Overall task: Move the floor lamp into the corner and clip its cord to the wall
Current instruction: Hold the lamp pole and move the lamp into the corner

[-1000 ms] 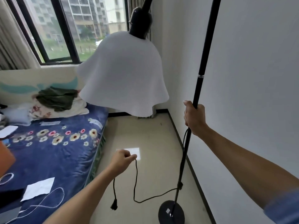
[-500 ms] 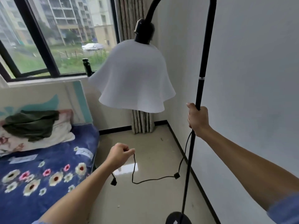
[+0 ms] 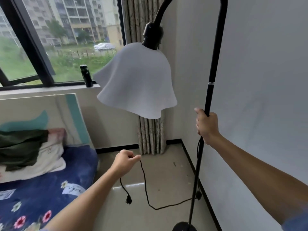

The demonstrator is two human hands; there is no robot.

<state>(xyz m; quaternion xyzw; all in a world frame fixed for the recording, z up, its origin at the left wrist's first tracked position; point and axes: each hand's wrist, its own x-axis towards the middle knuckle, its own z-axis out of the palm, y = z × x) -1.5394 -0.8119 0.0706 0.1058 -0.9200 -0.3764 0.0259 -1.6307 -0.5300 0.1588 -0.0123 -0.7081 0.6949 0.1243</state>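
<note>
Right hand (image 3: 207, 125) clenches lamp pole (image 3: 211, 77); left hand (image 3: 125, 160) pinches cord (image 3: 144, 180) (plug dangling).

A bedroom in a home: left of the left hand (image 3: 125, 160) lies a bed (image 3: 50, 189) with a floral blue cover and a pillow (image 3: 48, 157). Beyond it a window (image 3: 66, 39) faces apartment blocks, and a curtain (image 3: 150, 135) hangs in the corner.
</note>
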